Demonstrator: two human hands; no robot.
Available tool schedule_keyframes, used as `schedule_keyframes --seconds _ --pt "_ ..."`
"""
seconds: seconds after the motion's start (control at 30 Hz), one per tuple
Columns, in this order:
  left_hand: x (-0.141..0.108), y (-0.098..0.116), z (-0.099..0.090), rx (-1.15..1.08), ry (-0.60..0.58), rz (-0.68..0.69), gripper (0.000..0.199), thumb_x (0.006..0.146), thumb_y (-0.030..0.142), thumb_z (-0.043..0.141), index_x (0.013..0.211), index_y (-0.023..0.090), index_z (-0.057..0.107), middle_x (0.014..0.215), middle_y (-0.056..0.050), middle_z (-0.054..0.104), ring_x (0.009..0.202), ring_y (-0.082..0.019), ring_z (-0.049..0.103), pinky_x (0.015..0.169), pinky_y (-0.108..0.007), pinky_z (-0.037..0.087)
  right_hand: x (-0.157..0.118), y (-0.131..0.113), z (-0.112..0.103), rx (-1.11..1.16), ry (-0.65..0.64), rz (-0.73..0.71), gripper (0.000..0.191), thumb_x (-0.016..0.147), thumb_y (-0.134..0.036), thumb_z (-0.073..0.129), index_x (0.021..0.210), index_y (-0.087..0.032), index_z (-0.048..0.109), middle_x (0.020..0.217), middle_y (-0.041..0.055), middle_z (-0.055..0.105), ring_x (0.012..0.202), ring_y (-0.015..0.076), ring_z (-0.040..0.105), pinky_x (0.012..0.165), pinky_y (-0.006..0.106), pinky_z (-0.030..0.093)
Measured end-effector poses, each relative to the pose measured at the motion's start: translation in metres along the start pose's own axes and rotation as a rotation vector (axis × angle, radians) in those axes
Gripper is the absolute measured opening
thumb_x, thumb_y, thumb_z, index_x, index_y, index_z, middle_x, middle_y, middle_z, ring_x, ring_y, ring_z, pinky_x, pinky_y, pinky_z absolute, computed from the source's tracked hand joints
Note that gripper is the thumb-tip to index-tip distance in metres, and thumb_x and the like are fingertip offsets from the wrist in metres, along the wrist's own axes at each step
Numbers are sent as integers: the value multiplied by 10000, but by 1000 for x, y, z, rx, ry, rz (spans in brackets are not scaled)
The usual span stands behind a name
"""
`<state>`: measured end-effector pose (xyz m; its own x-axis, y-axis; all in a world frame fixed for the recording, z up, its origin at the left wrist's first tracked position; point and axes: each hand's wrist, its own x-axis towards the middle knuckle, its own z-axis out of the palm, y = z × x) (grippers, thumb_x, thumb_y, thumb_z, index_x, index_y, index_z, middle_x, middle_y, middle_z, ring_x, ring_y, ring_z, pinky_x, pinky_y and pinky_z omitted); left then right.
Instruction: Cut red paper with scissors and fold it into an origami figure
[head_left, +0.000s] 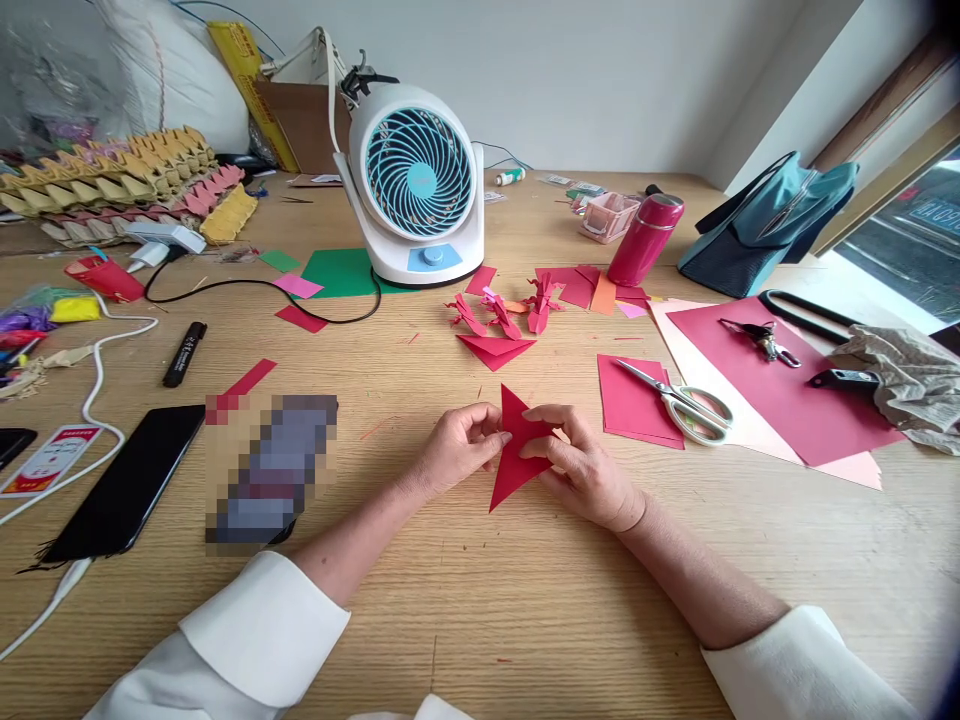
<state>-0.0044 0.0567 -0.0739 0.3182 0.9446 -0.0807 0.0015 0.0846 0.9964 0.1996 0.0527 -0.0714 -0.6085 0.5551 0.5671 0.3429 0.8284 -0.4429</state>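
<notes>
A folded red paper triangle (514, 462) is held above the wooden table between my two hands. My left hand (466, 440) pinches its left edge, fingers curled. On the other side my right hand (581, 460) grips the paper, with thumb hidden and fingers lying over its front. Just beyond, another folded red paper piece (495, 350) lies on the table, and several small red origami figures (501, 314) stand in a row behind it. To the right rest silver scissors (694, 408) on a stack of red paper squares (634, 395).
A white fan (424, 180) stands at the back. Right of it are a red thermos (646, 240), a teal bag (772, 225) and a large red sheet (780, 380) with keys. On the left lie a black phone (127, 485), a pixelated phone (274, 470), a marker (184, 354) and cables.
</notes>
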Motion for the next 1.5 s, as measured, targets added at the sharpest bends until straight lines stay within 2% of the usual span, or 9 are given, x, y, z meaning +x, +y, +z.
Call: schedule_keyframes --seconds 0.17,0.3,0.43,0.57,0.7,0.8,1.03,1.3,1.5 --pt "1 -6 1 102 50 89 139 789 269 657 801 138 611 773 -7 617 718 -113 568 688 -237 474 1 -1 3 93 46 95 142 871 -121 566 979 -198 619 1208 129 466 1147 258 519 918 442 511" --pt "0 -6 1 132 49 103 168 775 286 683 814 143 603 756 0 606 658 -100 547 606 -213 453 4 -1 8 211 159 274 52 865 -245 646 869 -194 641 1188 121 499 1032 236 570 886 430 511" --pt "-1 -7 3 83 45 92 202 759 304 703 838 154 594 773 3 590 644 -99 543 539 -200 479 7 -1 13 395 157 435 176 875 -331 643 773 -191 611 861 56 586 828 184 584 754 337 505" --pt "-2 -4 5 6 40 52 230 776 353 680 847 152 597 738 4 584 603 -97 553 495 -201 505 7 0 16 538 184 501 231 870 -380 634 744 -190 597 780 36 591 752 166 564 704 302 484" --pt "-5 3 4 -110 -12 6 328 806 424 644 977 146 612 861 -45 639 732 -140 618 537 -229 551 6 3 18 548 210 555 235 861 -394 640 753 -187 612 755 29 593 722 160 558 677 284 480" --pt "-5 4 3 -129 -22 11 357 794 427 666 999 142 605 879 -49 635 769 -148 617 542 -228 561 4 4 18 504 205 569 215 859 -359 648 741 -185 603 747 22 594 700 152 556 667 276 476" --pt "-1 -2 5 -91 38 22 317 742 405 723 857 129 619 742 -11 605 636 -113 573 479 -205 523 4 0 16 419 106 474 148 886 -311 611 796 -192 608 775 25 598 746 161 569 717 294 480" --pt "-4 -9 6 93 93 66 239 797 380 660 867 151 651 779 -23 636 667 -127 589 485 -196 524 4 -1 17 336 118 482 271 873 -357 626 686 -191 522 701 3 519 635 134 494 568 255 402" --pt "-5 -9 8 183 84 89 192 813 338 638 861 153 657 759 -8 606 618 -106 552 483 -191 519 3 2 18 414 153 524 225 895 -372 600 771 -184 583 767 27 579 682 145 530 621 273 443"
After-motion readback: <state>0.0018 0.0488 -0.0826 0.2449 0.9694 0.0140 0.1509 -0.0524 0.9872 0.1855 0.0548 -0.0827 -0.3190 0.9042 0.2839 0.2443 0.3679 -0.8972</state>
